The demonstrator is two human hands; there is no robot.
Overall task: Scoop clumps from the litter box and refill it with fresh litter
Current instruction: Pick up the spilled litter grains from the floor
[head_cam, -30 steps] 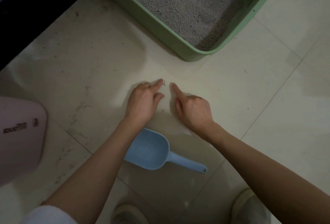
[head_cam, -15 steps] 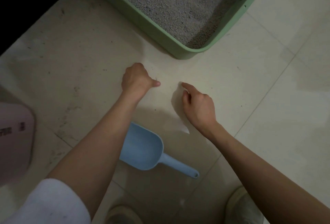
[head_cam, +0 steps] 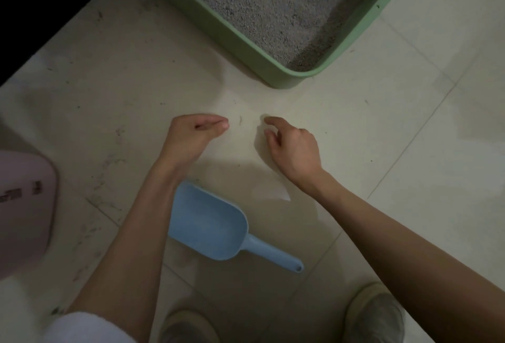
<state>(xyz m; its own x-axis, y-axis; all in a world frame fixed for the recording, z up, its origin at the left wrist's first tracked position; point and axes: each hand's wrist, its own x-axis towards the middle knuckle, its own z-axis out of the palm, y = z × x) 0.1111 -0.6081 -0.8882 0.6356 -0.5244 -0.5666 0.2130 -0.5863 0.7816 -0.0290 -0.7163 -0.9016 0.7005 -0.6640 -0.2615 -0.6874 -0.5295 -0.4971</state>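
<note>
Litter box (head_cam: 235,39) nearby, scoop (head_cam: 207,222) idle on floor (unused); left hand (head_cam: 191,135) pinched shut, seemingly empty; right hand (head_cam: 292,146) loosely curled, empty, flanking a floor speck (head_cam: 240,120)

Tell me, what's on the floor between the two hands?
In the head view, one tiny dark speck lies on the tiled floor between the left hand and the right hand. Neither hand's fingers touch it; otherwise bare tile.

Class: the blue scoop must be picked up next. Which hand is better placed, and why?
Right hand, probably: the scoop points its handle toward that side, unobstructed. The left hand is no farther, but its forearm crosses the bowl end.
</note>
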